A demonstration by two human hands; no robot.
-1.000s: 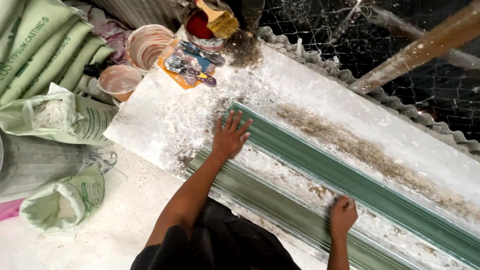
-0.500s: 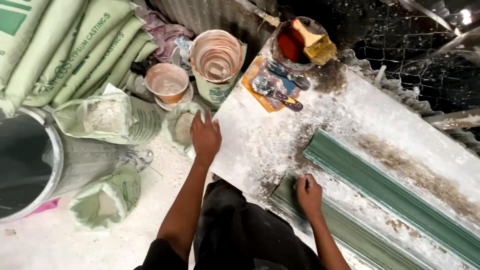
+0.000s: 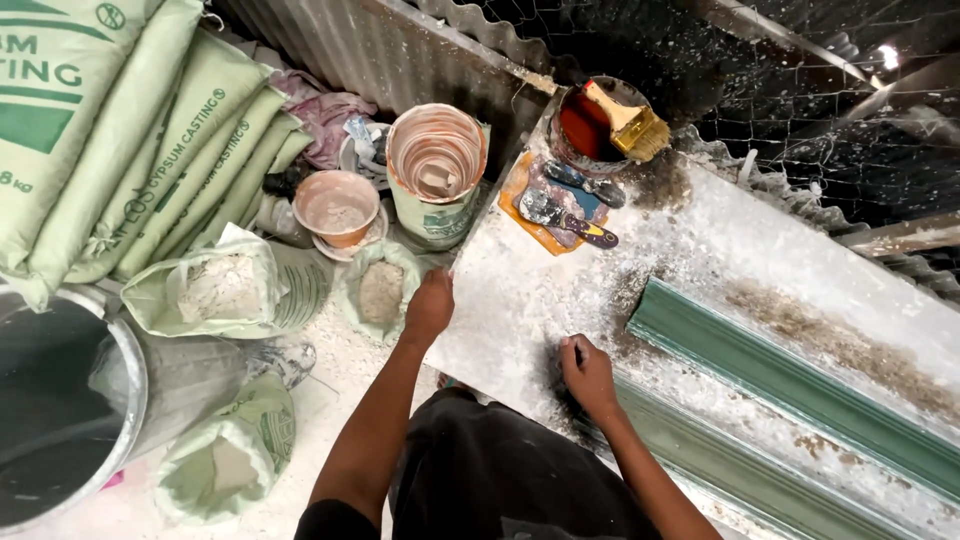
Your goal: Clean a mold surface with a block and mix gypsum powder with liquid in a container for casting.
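At the far left, pale green sacks (image 3: 120, 150) lean stacked against a corrugated metal wall (image 3: 400, 50), with a large grey metal drum (image 3: 70, 410) below them. Just right of the drum sit two open green bags of white powder (image 3: 225, 290), one above the other. Further right stand a small pinkish plastic bowl (image 3: 338, 207) and a tall plaster-streaked bucket (image 3: 437, 165), with a small open bag of grey powder (image 3: 380, 295) in front of them.

The left hand (image 3: 430, 305) rests on the left edge of the white, plaster-dusted slab (image 3: 520, 290), just beside that small bag; its fingers lie close together and curl over the edge, gripping nothing separate. The right hand (image 3: 588, 375) presses on the slab's near edge, fingers bent and bunched, close to the end of the long green moulded profile (image 3: 800, 385) running off to the right.

Beyond the hands, scrapers (image 3: 570, 215) lie on an orange cloth, and a yellow brush (image 3: 625, 122) rests across a red-stained pot (image 3: 590, 130).
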